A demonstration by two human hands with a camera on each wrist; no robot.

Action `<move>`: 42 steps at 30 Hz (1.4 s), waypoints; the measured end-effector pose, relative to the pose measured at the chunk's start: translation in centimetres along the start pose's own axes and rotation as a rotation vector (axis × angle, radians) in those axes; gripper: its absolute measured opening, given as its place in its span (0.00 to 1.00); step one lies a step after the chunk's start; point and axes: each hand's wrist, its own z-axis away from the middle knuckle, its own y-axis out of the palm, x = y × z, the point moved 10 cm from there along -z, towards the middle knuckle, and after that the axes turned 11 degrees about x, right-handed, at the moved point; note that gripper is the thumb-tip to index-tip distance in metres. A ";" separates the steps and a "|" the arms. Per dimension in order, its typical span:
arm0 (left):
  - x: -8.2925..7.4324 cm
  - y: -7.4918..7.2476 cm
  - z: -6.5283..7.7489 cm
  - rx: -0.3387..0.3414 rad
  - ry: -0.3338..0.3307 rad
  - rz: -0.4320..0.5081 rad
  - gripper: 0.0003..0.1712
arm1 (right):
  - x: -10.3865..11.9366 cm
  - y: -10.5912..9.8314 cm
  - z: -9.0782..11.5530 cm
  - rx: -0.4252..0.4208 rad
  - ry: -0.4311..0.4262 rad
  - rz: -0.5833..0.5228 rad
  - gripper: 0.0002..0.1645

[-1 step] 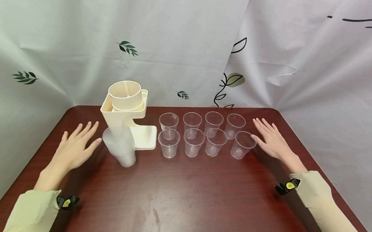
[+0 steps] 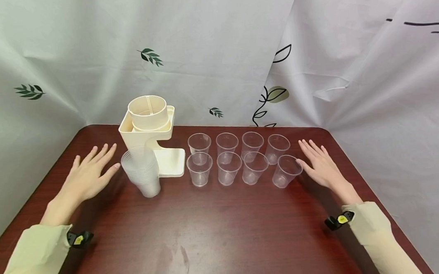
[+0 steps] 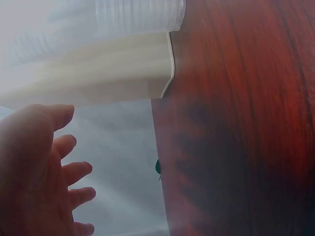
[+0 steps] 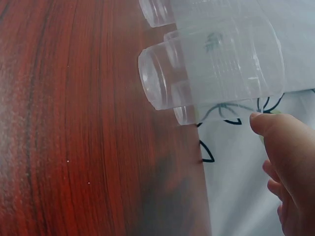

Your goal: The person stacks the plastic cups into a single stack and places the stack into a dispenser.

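My left hand (image 2: 89,175), fingers spread and holding nothing, hovers at the left of the table beside a nested stack of clear plastic cups (image 2: 141,170). On the right, my right hand (image 2: 321,167) is likewise spread and holds nothing; its thumb tip overlaps the rim of the nearest single cup (image 2: 286,170). Several clear plastic cups stand upright in two rows between the hands, including a front one (image 2: 200,169) and a back one (image 2: 226,143). In the right wrist view, the thumb is close by a cup (image 4: 221,64).
Behind the stack stands a cream plastic holder (image 2: 168,162) with a round cylinder (image 2: 149,118) on top. A brown wooden table (image 2: 210,237) bears everything. White cloth (image 2: 200,51) with leaf prints hangs behind and at the sides.
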 end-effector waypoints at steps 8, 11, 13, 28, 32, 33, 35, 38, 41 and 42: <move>0.2 0.2 0.0 -0.011 0.003 0.001 0.37 | -0.1 0.3 0.0 -0.001 0.007 -0.002 0.40; 0.1 0.0 0.1 -0.030 0.009 0.005 0.37 | -0.1 0.2 0.1 -0.007 0.007 -0.002 0.39; 0.0 -0.2 0.2 -0.049 0.012 0.009 0.36 | -0.1 0.1 0.1 -0.017 0.006 -0.001 0.38; -1.1 -2.3 1.6 -0.282 0.044 0.101 0.28 | 1.1 -2.7 1.0 -0.254 -0.046 -0.011 0.25; -1.2 -2.8 2.3 -0.329 0.011 0.154 0.26 | 1.5 -3.2 1.5 -0.286 -0.037 -0.014 0.24; -1.2 -2.9 2.4 -0.338 0.003 0.170 0.26 | 1.6 -3.2 1.6 -0.288 -0.035 -0.014 0.23; -1.3 -3.0 2.8 -0.356 -0.005 0.192 0.24 | 1.8 -3.4 1.7 -0.294 -0.037 -0.021 0.23; -1.4 -2.9 3.1 -0.378 -0.009 0.224 0.23 | 2.1 -3.6 1.8 -0.300 -0.045 -0.042 0.23; -1.6 -2.8 3.3 -0.392 -0.002 0.253 0.23 | 2.4 -3.8 1.9 -0.306 -0.057 -0.063 0.22; -1.7 -2.7 3.4 -0.398 0.008 0.264 0.22 | 2.5 -3.8 2.0 -0.306 -0.059 -0.072 0.22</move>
